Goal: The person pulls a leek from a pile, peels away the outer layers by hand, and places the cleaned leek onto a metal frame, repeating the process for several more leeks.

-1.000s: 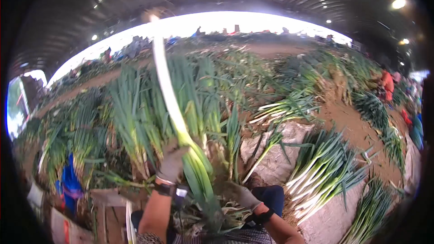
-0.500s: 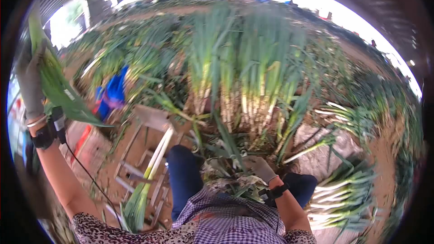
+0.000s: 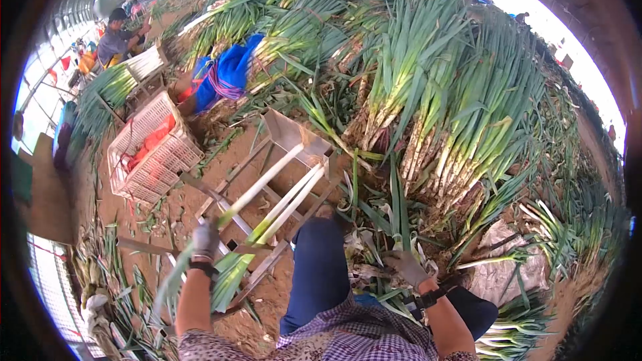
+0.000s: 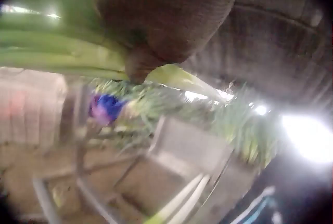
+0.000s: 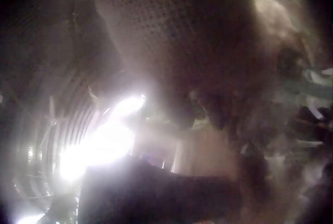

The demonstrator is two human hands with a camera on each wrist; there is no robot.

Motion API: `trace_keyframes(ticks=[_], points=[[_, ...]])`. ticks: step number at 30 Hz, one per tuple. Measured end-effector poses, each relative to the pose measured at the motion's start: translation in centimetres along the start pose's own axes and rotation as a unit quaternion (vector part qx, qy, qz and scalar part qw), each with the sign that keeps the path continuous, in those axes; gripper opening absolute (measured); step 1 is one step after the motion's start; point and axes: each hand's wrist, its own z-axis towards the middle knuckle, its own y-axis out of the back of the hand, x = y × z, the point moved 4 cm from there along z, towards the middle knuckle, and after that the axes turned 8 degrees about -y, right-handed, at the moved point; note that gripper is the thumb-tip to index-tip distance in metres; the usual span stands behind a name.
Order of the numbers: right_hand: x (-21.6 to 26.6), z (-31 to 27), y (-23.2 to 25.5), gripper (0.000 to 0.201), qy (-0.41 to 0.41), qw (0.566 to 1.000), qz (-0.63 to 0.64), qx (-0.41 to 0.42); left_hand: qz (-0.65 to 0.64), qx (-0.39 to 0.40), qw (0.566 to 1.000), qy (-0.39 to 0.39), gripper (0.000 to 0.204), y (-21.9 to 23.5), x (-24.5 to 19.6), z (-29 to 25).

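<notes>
In the head view the gloved left hand (image 3: pixel 205 239) grips a long leek (image 3: pixel 262 182) near its green part, the white root end pointing up toward a metal tray (image 3: pixel 287 135) on a frame. Two other leeks (image 3: pixel 291 202) lie beside it with their white ends at the tray. The left wrist view shows the glove (image 4: pixel 166 21) around green leaves (image 4: pixel 57 50). My gloved right hand (image 3: pixel 406 269) is low among leaves and peelings (image 3: pixel 366 254) near the right knee; its fingers are partly hidden, and the right wrist view is dark and blurred.
Upright leeks (image 3: pixel 461 107) stand beyond the knees. A white crate (image 3: pixel 155 150) with something red inside is at the left, near a blue cloth (image 3: pixel 231 70). Farther off, a person (image 3: pixel 115 40) sits by another loaded frame. More leeks (image 3: pixel 515 327) lie at the right.
The left hand has swung from the raised far left down to the frame with its leek. The head view has turned left and down. The right hand remains low among the leaves.
</notes>
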Motion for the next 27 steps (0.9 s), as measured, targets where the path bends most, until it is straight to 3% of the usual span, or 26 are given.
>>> trace_keyframes(ticks=[1,3,4,6,8,9,10,13,15,16,19,20,22,24,25,27], points=[[0.1,0.4,-0.1,0.038,-0.019,1.0,0.0,-0.006,0.039,0.038,0.998,-0.01,0.023,-2.4,-0.8,-0.1],[-2.1,3.3,0.1,0.037,0.004,1.0,-0.028,-0.006,0.036,0.124,0.991,0.04,0.024,-11.7,0.7,-1.5],[-4.8,5.8,0.1,0.036,0.072,0.994,-0.081,-0.004,-0.011,0.183,0.982,0.05,0.025,-13.5,0.2,-1.9],[-7.5,8.7,-0.3,0.035,0.194,0.962,-0.192,-0.031,-0.164,0.284,0.944,0.043,0.026,-12.7,-2.1,-2.3],[-3.7,7.8,-1.0,0.035,0.113,0.989,-0.095,-0.007,-0.268,0.314,0.911,0.02,0.027,-10.4,-4.2,-1.8],[-2.6,7.6,-1.6,0.036,0.025,0.999,0.013,0.031,-0.301,0.327,0.895,0.011,0.028,-9.8,-4.9,-1.6],[-1.8,7.9,-2.5,0.036,-0.063,0.988,0.121,0.066,-0.327,0.332,0.885,0.005,0.029,-9.2,-5.6,-1.4],[2.4,11.0,-3.8,0.037,0.043,0.992,-0.119,-0.027,-0.368,0.316,0.874,-0.005,0.031,-7.9,-6.9,-0.3],[9.5,11.7,-4.9,0.036,0.207,0.965,-0.158,-0.022,-0.387,0.278,0.879,-0.008,0.032,-7.0,-7.5,0.1],[10.4,15.0,-6.6,0.038,0.256,0.958,-0.13,-0.012,-0.397,0.257,0.881,-0.011,0.033,-6.5,-7.9,0.1],[19.2,17.7,-9.8,0.039,0.424,0.878,-0.195,-0.103,-0.43,0.204,0.879,-0.026,0.035,-5.3,-9.7,0.5],[20.9,18.4,-10.7,0.056,0.291,0.938,-0.185,0.0,-0.428,0.203,0.88,-0.016,0.036,-5.0,-10.2,0.7],[22.8,21.7,-13.0,0.065,0.456,0.812,-0.314,-0.183,-0.403,0.205,0.891,0.038,0.03,-4.9,-11.1,1.3],[22.2,24.9,-13.5,0.068,0.385,0.819,-0.403,-0.136,-0.355,0.192,0.907,0.116,0.023,-5.5,-10.3,0.7],[21.9,24.9,-13.3,0.071,0.414,0.818,-0.376,-0.138,-0.324,0.169,0.918,0.153,0.022,-5.4,-9.4,0.7],[21.9,25.0,-13.0,0.071,0.389,0.839,-0.367,-0.096,-0.273,0.116,0.931,0.213,0.022,-3.8,-8.6,1.5]])
